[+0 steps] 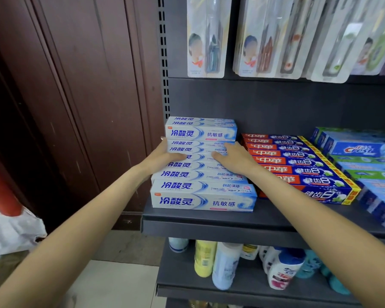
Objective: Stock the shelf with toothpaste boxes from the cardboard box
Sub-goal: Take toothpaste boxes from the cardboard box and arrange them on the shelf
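both hands lie on the white-and-blue toothpaste boxes (200, 174) at the left end of the dark shelf (209, 221). the left hand (167, 155) wraps the row's end at 9 o'clock, fingers bent over the tops; the right hand (229, 157), toward 3 o'clock, presses with nearly straight fingers. this looks like squaring the row. next likely calls for fetching more stock; the cardboard box is out of view. red boxes (298, 165) sit just beside.
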`<state>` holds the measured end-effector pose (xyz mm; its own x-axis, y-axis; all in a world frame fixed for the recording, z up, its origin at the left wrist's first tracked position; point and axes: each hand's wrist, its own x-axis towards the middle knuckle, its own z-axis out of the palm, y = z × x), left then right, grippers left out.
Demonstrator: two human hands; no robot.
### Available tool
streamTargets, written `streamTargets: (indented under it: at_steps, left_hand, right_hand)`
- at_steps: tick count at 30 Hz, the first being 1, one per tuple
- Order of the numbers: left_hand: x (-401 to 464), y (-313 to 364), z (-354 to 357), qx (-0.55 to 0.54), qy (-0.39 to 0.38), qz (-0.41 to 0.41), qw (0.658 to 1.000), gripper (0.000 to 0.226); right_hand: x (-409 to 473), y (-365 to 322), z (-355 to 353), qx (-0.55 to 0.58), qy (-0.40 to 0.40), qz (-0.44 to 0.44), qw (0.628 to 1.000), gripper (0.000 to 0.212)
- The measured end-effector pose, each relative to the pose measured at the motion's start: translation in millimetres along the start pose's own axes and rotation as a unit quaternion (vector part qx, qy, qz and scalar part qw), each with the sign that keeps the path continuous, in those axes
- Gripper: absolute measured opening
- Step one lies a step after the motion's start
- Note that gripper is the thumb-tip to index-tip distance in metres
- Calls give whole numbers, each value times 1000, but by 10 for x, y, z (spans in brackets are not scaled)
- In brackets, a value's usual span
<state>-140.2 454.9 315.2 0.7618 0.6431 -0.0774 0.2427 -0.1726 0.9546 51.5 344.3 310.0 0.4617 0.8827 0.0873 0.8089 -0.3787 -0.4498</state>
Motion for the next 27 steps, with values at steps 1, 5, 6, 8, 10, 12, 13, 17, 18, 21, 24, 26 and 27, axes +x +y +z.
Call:
streamTargets:
  at_steps: [1,5,6,8,10,12,13,17,18,21,24,26,27]
  left_hand:
    - [7,-3,-5,-6,2,-5,1000,40]
    - [7,27,4,-19,5,-16,1000,46]
    - [-3,48,12,-18,4,-16,1000,47]
    - [-27,81,26,-4,22,-25,999,62]
    - [-90,94,28,32,86,-30,995,81]
    - [-232,52,24,88,139,5,986,79]
    - [-346,19,25,103,143,31,984,75]
    - [-896,-77,89,110,83,66,988,105]
    - [-990,-79,121,109,69,70,989,102]
    - [-1071,-58,244,105,51,76,990,76]
    - [-1039,-113,285,78,39,86,992,70]
    - [-1041,-130,292,52,31,76,995,58]
    - [-1038,-142,284,47,29,73,996,54]
  right_hand:
    - [-3,2,-1,-2,0,1,1000,46]
    - [-7,-7,6,-2,-2,8,1000,47]
    - [-13,-15,-10,1,-7,10,1000,48]
    - [-61,-45,-65,9,-21,14,1000,56]
    - [-179,-80,-144,22,-17,2,1000,66]
    - [-407,-102,-229,40,-3,-24,999,69]
    - [-548,-96,-256,50,4,-35,998,69]
    - [-1054,-34,-187,58,15,-57,997,74]
    - [-1105,-29,-139,58,5,-55,997,77]
    - [-1123,-33,-19,37,-29,-43,998,86]
    - [-1095,-59,18,28,-35,-39,998,92]
    - [-1097,-88,16,26,-41,-35,998,91]
    - [-1104,-106,12,22,-43,-32,998,91]
